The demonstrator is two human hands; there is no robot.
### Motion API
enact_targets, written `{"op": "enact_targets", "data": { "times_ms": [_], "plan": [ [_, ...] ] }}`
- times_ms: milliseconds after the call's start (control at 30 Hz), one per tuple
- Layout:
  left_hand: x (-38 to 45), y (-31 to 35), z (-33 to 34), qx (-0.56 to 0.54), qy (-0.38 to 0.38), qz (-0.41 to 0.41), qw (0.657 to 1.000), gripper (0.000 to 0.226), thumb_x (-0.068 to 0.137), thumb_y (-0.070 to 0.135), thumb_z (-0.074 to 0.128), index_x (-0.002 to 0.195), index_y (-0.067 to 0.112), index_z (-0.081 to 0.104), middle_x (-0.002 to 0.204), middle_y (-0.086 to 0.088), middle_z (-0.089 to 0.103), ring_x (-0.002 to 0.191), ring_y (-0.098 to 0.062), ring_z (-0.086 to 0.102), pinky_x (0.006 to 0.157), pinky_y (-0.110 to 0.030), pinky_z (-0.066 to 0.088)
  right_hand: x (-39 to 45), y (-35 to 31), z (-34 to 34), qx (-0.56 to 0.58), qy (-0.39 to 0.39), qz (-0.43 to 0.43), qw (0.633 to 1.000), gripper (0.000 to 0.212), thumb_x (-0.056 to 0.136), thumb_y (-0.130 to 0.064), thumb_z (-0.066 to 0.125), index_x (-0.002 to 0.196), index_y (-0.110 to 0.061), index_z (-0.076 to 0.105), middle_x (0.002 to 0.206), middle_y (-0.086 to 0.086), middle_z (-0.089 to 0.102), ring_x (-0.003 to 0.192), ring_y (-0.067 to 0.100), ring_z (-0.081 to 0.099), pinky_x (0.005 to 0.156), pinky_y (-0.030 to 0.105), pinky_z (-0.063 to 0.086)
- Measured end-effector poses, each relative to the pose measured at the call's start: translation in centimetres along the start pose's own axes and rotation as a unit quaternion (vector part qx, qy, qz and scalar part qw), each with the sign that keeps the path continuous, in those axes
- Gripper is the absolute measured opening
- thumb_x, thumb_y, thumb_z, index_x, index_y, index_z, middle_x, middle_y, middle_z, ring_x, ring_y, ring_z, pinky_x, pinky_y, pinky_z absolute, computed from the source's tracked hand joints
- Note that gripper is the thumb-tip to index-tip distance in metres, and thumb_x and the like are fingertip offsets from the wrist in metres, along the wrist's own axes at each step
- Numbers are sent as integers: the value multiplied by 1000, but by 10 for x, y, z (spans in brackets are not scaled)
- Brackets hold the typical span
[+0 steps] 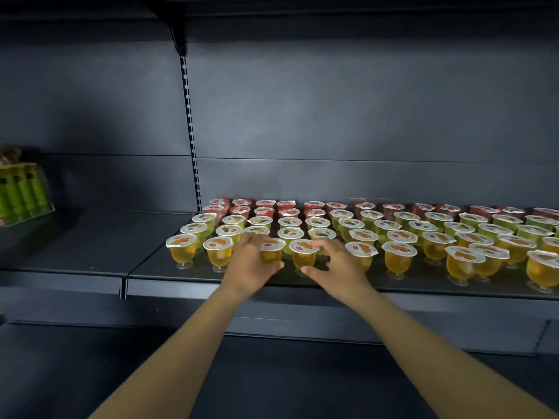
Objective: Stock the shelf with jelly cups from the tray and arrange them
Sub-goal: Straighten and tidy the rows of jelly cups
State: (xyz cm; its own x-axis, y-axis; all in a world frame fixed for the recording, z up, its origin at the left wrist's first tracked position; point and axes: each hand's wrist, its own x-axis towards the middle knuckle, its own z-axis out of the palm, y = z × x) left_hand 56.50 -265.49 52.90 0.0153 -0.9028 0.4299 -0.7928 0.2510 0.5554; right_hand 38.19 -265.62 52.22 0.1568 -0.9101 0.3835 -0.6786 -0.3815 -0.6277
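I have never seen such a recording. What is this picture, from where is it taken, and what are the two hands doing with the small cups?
There is no machine. A person wears one camera on the head, looking forward and down at a dark shop shelf. On it stand rows of sealed jelly cups: orange at the front, green behind, red at the back. The left hand grips one front orange cup; the right hand curls its fingers around the neighbouring orange cup. Green packages stand far left. No tray is visible.
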Motion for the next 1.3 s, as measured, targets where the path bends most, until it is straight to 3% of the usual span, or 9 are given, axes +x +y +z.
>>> {"op": "enact_targets", "data": {
  "times_ms": [133,233,367,500,800,1067,1300],
  "plan": [
    [-2,-6,18,-117,68,-77,988,55,77,20,76,126,19,52,129,0,51,115,-14,49,90,-19,38,6,9,18,123,30,9,992,43,80,-19,74,115,-28,50,129,-7,52,108,3,50,79,11,47],
    [-4,-8,24,-167,74,-80,980,55,77,14,76,126,18,51,125,5,56,113,-8,49,89,-16,38,9,11,24,161,32,7,986,41,81,-13,73,110,-29,48,122,-8,57,102,1,53,68,5,47],
    [-8,-13,23,-161,92,-74,980,53,79,13,74,127,19,50,126,7,53,110,-2,43,91,-17,39,11,10,27,177,19,-3,984,40,81,-12,74,108,-30,50,114,-12,58,103,2,56,71,8,48],
    [-11,-20,23,-147,112,-58,981,54,80,11,73,128,17,50,130,3,53,116,-11,50,95,-23,45,11,6,31,183,7,-18,983,40,81,-13,73,111,-27,51,109,-16,55,92,-7,54,68,5,48],
    [-10,-25,25,-135,118,-60,982,55,81,12,71,130,20,47,130,0,55,118,-17,53,98,-34,49,12,5,34,178,-4,-23,984,42,82,-15,72,114,-27,49,120,-12,57,97,-3,54,69,5,47],
    [-11,-23,21,-114,116,-59,985,54,82,13,71,130,18,48,129,-2,56,114,-19,55,95,-32,49,13,7,35,173,-1,-39,984,41,83,-14,72,113,-27,48,124,-6,58,102,-1,55,71,6,48],
    [-5,-12,10,-9,80,-71,994,55,83,18,70,132,16,47,130,-7,53,116,-24,52,91,-30,45,14,7,32,156,-17,-39,987,43,84,-14,71,120,-21,49,129,-3,53,108,5,53,78,11,49]
  ]
}}
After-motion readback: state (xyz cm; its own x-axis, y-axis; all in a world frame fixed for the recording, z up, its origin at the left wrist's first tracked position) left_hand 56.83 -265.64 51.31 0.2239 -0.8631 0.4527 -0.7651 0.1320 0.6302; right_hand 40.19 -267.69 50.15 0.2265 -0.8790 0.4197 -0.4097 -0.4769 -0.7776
